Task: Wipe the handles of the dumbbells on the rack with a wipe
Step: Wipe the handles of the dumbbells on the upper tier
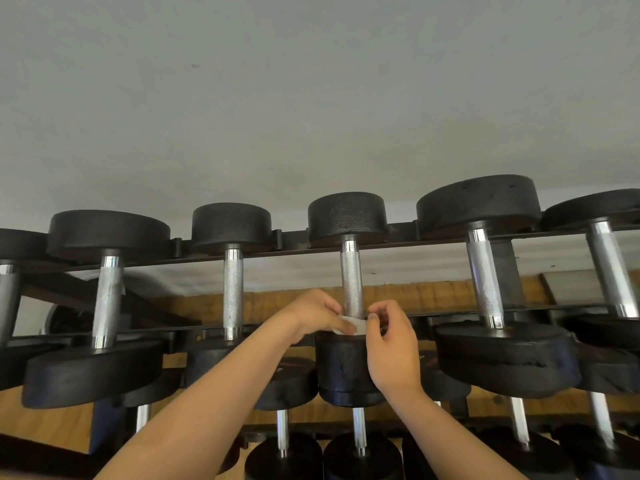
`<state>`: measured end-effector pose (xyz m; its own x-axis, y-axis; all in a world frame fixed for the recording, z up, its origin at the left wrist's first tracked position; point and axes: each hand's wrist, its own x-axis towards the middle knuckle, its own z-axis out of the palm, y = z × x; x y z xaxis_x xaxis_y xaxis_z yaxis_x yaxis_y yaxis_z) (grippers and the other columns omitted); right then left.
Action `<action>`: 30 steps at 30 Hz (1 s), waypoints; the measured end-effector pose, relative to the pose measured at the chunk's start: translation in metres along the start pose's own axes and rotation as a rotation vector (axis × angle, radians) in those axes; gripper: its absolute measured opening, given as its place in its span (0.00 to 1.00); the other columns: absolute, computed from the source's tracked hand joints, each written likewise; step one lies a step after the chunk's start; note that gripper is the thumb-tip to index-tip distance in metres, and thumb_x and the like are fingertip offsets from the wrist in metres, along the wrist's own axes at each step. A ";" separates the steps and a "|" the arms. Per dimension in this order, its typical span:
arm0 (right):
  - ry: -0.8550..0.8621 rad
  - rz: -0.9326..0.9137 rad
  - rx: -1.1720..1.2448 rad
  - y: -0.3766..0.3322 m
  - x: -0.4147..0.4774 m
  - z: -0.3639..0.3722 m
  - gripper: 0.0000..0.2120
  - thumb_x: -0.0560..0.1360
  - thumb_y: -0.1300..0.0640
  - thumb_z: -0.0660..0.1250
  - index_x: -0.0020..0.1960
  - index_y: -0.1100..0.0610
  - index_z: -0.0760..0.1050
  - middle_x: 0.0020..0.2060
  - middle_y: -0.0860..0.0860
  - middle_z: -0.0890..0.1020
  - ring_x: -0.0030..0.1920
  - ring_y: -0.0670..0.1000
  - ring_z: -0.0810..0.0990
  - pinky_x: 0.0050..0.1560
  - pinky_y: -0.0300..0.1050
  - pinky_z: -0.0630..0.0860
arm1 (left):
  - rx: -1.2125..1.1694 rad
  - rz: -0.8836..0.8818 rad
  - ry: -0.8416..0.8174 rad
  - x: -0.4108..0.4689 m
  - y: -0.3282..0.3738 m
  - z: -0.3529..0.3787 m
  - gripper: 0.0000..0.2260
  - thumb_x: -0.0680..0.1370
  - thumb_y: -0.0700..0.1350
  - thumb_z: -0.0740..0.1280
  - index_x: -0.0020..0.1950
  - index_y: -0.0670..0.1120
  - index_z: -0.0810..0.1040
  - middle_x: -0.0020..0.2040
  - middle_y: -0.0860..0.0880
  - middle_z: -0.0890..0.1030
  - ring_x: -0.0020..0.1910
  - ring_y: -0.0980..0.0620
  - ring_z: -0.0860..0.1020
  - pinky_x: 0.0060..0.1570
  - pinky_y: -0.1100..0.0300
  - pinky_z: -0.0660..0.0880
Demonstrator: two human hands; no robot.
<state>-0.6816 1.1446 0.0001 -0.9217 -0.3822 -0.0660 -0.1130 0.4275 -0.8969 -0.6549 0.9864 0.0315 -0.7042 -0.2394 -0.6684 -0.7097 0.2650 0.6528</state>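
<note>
The left hand (313, 315) and right hand (393, 344), fingers curled, each pinch the white wipe (350, 326) at the near end of the middle dumbbell's handle (351, 278), by the rack's (294, 248) front edge.

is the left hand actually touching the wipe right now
Touching. The head view shows the left hand pinching the white wipe at the foot of the middle dumbbell's handle.
</note>
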 end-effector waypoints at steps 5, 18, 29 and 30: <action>-0.010 0.008 0.036 -0.002 0.000 0.000 0.04 0.78 0.58 0.62 0.47 0.49 0.72 0.42 0.46 0.78 0.44 0.46 0.77 0.45 0.46 0.78 | -0.038 -0.006 0.044 0.005 0.003 -0.008 0.15 0.70 0.43 0.77 0.56 0.43 0.82 0.52 0.48 0.83 0.55 0.49 0.80 0.62 0.51 0.75; 0.003 0.007 0.019 -0.004 -0.001 0.000 0.04 0.78 0.58 0.63 0.47 0.50 0.72 0.41 0.45 0.78 0.43 0.44 0.77 0.44 0.42 0.77 | -0.083 -0.020 0.004 0.003 0.002 -0.010 0.11 0.71 0.44 0.76 0.53 0.47 0.82 0.52 0.50 0.82 0.56 0.50 0.79 0.63 0.52 0.75; 0.000 0.009 0.011 -0.005 -0.001 0.001 0.03 0.78 0.57 0.62 0.47 0.50 0.72 0.40 0.47 0.78 0.42 0.47 0.77 0.43 0.44 0.76 | -0.368 -0.010 0.104 0.014 -0.002 -0.015 0.14 0.71 0.40 0.76 0.56 0.44 0.81 0.58 0.47 0.81 0.59 0.49 0.79 0.65 0.53 0.74; 0.001 0.015 0.011 -0.005 -0.001 0.001 0.04 0.78 0.57 0.62 0.47 0.50 0.72 0.40 0.47 0.77 0.42 0.46 0.77 0.43 0.43 0.75 | -0.394 -0.011 0.124 0.016 -0.004 -0.014 0.17 0.70 0.40 0.77 0.58 0.42 0.81 0.58 0.46 0.81 0.59 0.49 0.79 0.66 0.53 0.74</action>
<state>-0.6798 1.1417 0.0038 -0.9237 -0.3750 -0.0790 -0.0952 0.4243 -0.9005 -0.6636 0.9688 0.0238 -0.6767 -0.3569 -0.6440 -0.6540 -0.1103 0.7484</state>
